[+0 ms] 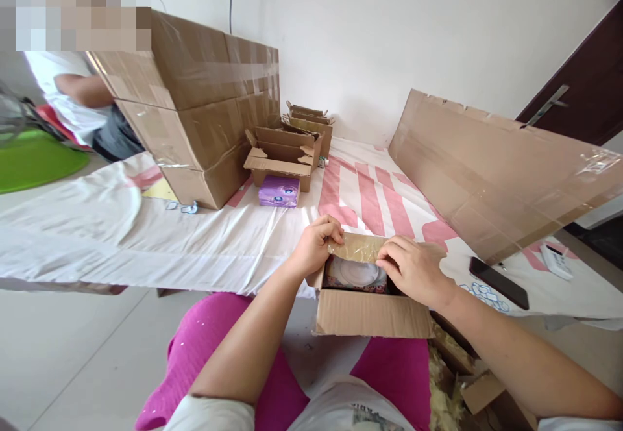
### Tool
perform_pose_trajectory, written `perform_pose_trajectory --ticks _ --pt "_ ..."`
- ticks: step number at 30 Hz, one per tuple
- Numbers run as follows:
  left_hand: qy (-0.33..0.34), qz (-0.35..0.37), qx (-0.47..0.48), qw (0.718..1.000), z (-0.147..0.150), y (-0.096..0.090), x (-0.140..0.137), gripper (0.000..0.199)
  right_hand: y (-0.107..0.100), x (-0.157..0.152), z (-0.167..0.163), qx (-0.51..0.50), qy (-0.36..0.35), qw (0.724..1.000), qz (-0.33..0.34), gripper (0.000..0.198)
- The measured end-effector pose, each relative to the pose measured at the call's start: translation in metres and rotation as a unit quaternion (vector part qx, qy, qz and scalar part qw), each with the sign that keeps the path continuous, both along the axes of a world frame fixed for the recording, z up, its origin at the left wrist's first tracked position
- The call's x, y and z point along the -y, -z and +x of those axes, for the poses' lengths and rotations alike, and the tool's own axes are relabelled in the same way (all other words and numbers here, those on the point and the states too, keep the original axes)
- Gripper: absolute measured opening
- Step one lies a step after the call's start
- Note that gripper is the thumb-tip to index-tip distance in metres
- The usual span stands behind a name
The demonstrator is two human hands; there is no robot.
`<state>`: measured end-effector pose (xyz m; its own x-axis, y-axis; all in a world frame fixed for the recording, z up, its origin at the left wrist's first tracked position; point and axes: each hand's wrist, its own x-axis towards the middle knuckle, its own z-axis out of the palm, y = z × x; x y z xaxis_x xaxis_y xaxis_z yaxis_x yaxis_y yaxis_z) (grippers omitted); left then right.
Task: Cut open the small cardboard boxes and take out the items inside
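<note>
Head cam: L fingers [334,228] & R fingers [390,250] pinch brown strip [357,247] over ctn [374,314] at tbl edge [170,276], room fwd.

The single camera, worn on the head, looks forward and down from near above the open brown cardboard box [374,314]; behind this box, it faces the plain white wall [413,35].

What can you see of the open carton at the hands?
The carton is plain brown, looks like corrugated cardboard, and sits open-top at the near edge of the cloth-covered table. Its near flap is folded outward. The left hand and right hand grip what looks like its far flap, which carries shiny, wrinkled clear tape. Inside shows a pale round shape against a dark patterned surface. The right hand hides part of it.
</note>
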<state>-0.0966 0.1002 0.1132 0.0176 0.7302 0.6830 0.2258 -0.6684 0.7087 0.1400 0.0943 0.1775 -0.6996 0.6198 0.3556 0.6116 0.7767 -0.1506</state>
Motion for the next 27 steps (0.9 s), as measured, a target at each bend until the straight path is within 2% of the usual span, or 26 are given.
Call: perform_pose_trajectory --ticks 2,5,8,17,27 --pt "-0.001 0.001 0.002 1.0 0.0 0.0 0.0 0.018 -0.001 0.001 -0.002 0.004 0.003 1.0 0.003 0.016" --pt "0.0 0.002 0.004 1.0 0.001 -0.001 0.001 0.018 -0.001 0.002 -0.006 0.019 0.013 1.0 0.004 0.007" --pt "0.003 0.001 0.004 1.0 0.001 -0.001 0.001 0.018 -0.001 0.003 -0.009 0.032 0.018 0.999 0.003 0.013" --pt "0.002 0.002 0.005 1.0 0.001 -0.001 0.0 0.016 -0.002 0.002 -0.011 0.026 0.007 0.999 -0.041 0.01" --pt "-0.005 -0.009 -0.001 1.0 0.001 -0.002 0.0 0.017 0.004 0.0 -0.012 0.019 0.007 1.0 -0.02 0.015"
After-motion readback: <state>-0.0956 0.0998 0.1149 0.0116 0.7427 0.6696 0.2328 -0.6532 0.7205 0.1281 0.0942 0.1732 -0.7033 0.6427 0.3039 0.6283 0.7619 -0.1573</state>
